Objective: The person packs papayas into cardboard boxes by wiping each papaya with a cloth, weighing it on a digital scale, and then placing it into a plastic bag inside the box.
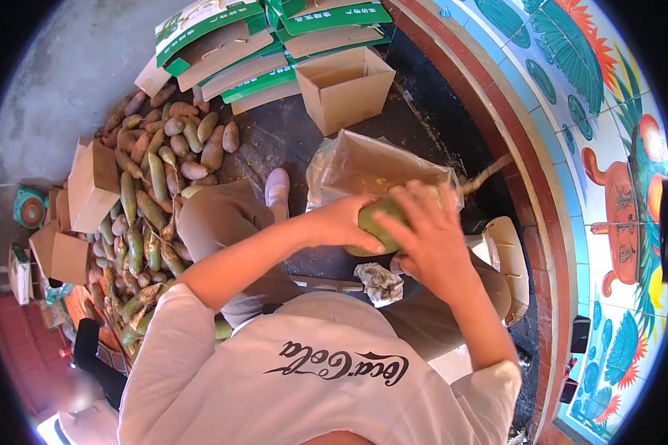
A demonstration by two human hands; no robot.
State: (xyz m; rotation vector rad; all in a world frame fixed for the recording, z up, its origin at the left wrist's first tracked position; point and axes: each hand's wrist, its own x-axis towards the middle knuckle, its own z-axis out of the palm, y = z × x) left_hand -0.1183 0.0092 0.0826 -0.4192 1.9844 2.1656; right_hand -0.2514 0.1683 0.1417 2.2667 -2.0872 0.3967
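Observation:
My left hand (340, 225) is wrapped round the left end of a thick green radish (382, 222), thumb below and fingers above. Over its right side lies my right hand (432, 241), fingers stretched and spread, slightly blurred; whether the palm presses on the radish is hidden. The radish is above my lap, at the near rim of an open carton (382, 159) lined with clear plastic. Just below it sits a crumpled whitish paper or cloth (379, 284).
A big heap of radishes (156, 178) covers the floor at left, with brown cartons (94, 185) against it. Ahead stand an open brown box (345, 89) and stacked green-and-white cartons (252, 52). A tiled, painted wall (605, 185) curves along the right. Another person's dark sleeve (93, 356) shows lower left.

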